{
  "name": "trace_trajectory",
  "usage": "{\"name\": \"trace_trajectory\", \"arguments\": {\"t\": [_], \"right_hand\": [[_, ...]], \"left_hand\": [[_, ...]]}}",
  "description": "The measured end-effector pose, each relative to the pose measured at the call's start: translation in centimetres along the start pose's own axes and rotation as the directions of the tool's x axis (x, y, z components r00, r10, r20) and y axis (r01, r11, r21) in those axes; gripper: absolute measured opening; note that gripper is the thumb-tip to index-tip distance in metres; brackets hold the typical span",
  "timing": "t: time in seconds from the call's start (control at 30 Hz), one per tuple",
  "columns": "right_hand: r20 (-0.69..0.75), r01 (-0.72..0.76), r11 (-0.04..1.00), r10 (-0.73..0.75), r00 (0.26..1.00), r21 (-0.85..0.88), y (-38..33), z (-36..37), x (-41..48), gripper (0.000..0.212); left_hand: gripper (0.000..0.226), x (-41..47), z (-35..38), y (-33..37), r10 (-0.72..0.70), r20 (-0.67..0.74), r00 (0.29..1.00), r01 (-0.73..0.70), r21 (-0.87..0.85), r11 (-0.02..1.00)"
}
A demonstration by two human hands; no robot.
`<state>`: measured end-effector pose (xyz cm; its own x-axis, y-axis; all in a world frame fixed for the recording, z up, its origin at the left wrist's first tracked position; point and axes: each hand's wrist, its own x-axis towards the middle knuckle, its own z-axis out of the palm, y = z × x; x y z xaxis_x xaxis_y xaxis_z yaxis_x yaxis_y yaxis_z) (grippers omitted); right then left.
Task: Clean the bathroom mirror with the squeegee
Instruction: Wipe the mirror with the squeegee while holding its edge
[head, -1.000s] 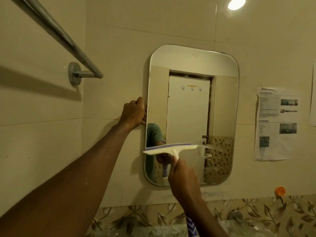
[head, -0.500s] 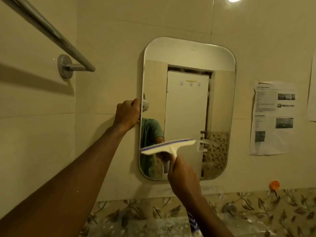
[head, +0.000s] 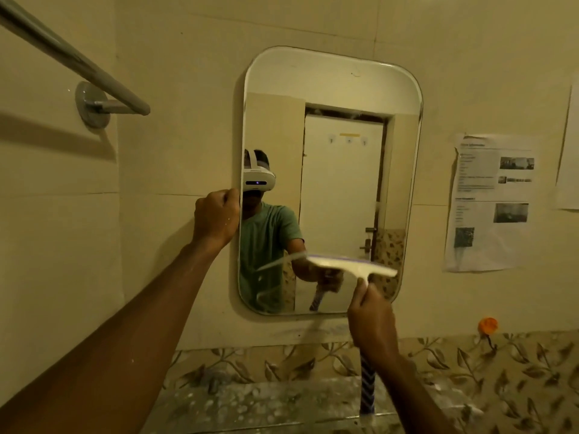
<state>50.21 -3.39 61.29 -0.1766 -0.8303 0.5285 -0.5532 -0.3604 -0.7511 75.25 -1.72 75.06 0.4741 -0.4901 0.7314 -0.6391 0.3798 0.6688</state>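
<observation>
A tall mirror (head: 341, 89) with rounded corners hangs on the beige tiled wall. My left hand (head: 216, 216) grips its left edge at mid height, fingers curled round the rim. My right hand (head: 371, 321) holds the handle of a white squeegee (head: 354, 266) with a purple blade strip. The blade lies level against the lower right part of the glass. The blue-and-white striped end of the handle (head: 367, 386) sticks out below my wrist. The glass reflects a person in a green shirt and a white door.
A chrome towel bar (head: 72, 62) juts from the left wall at upper left. Printed paper sheets (head: 492, 202) are stuck to the wall right of the mirror. An orange hook (head: 487, 325) sits lower right. A leaf-patterned tile band (head: 470, 364) runs below.
My right hand has carried the squeegee from the lower left of the glass to the lower right. My left hand stays on the mirror's left edge. The camera view has shifted.
</observation>
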Motion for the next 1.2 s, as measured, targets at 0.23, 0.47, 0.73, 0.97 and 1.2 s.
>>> {"name": "trace_trajectory", "arguments": {"t": [0.23,0.47,0.73,0.97,1.2], "right_hand": [[-0.085,0.095,0.993,-0.089,0.992,0.072,-2.5,-5.4,5.1,0.042],[-0.048,-0.029,0.997,0.033,0.998,0.065,2.3,-1.8,2.8,0.033],[-0.074,0.023,0.997,-0.018,0.997,0.075,-0.2,-2.6,1.7,0.039],[-0.121,0.118,0.989,-0.107,0.987,0.085,-3.9,-1.6,3.8,0.041],[-0.010,-0.002,0.999,0.003,1.000,0.046,-0.1,2.3,-2.7,0.042]], "left_hand": [[0.046,-0.7,-0.1,0.4,0.014,0.006,1.000,-0.014,0.027,1.000],[0.051,-1.6,-0.3,-1.7,-0.002,0.130,0.992,-0.021,0.172,0.985],[0.051,-4.7,-0.5,-3.8,-0.125,0.206,0.971,0.089,0.173,0.981],[0.048,-5.0,-0.5,-4.0,-0.132,0.195,0.972,0.105,0.145,0.984],[0.048,-4.6,-0.6,-4.6,-0.123,0.234,0.965,0.100,0.106,0.989]]}}
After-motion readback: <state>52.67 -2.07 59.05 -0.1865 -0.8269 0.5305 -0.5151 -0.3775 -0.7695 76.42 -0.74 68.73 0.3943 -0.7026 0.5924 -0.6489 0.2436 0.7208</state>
